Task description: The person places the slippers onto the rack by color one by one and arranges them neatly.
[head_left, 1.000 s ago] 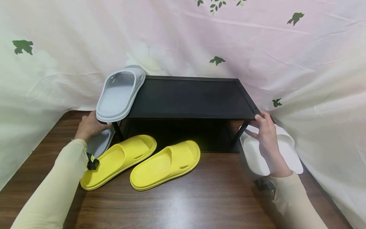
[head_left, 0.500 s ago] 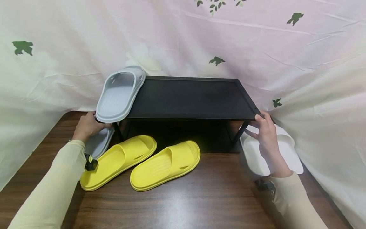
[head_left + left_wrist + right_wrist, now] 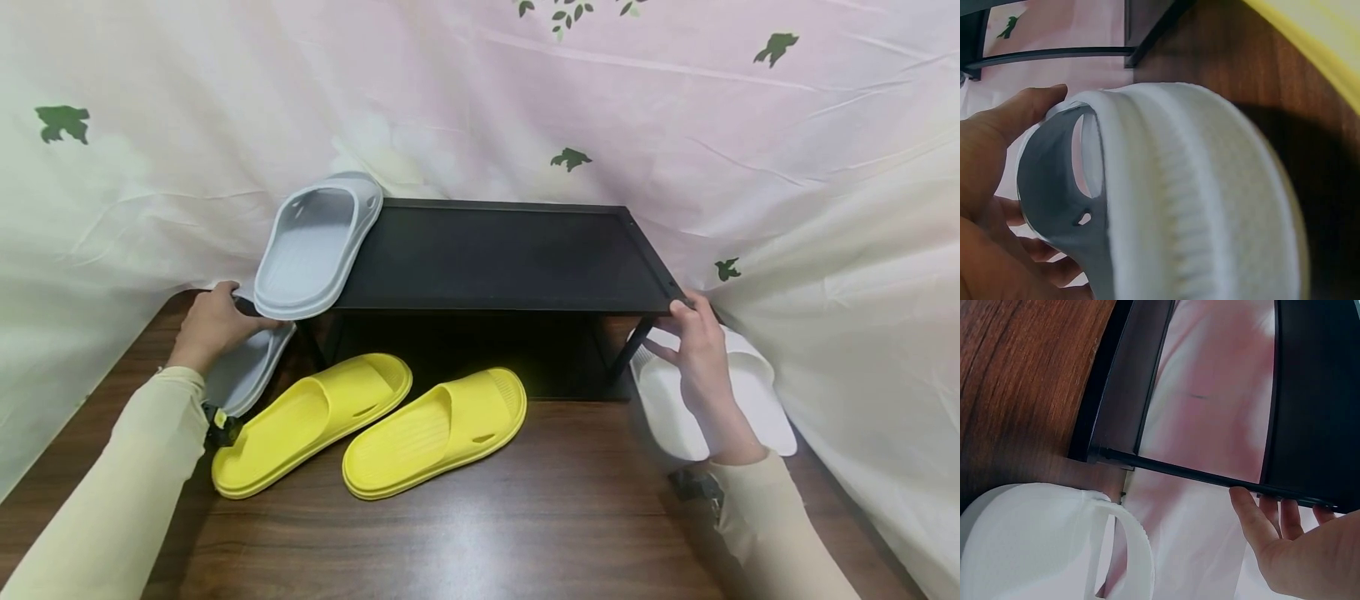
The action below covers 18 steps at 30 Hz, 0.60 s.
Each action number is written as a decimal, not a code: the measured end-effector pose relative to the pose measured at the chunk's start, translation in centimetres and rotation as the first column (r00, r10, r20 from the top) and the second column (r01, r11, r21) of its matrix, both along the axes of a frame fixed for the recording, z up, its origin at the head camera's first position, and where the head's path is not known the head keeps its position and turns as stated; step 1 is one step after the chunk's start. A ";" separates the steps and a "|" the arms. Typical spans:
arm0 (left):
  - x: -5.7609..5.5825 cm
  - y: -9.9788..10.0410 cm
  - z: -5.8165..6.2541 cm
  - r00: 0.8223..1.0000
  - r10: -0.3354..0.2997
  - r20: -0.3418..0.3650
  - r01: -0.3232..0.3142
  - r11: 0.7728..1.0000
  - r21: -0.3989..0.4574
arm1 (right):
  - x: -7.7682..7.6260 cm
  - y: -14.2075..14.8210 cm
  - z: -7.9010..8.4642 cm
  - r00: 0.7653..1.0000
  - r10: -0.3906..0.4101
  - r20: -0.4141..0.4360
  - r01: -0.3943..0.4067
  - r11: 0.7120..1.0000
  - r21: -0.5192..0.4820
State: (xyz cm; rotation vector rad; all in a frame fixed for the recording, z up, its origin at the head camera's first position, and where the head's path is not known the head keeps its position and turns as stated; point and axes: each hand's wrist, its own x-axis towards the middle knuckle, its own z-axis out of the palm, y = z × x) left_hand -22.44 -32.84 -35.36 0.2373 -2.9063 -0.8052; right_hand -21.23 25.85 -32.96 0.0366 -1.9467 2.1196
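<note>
Left hand [image 3: 213, 327] gripping slipper strap [image 3: 1051, 178], head view unclear

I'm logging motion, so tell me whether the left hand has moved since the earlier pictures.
Yes. In the head view, the left hand has shifted leftward, away from the unmoved black rack, with the lower grey slipper it holds.
</note>
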 end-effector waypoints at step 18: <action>0.5 -1.0 1.0 0.999 -0.016 -0.034 0.016 1.000 0.011 | 0.1 0.0 0.2 1.000 0.006 -0.004 -0.006 1.000 -0.014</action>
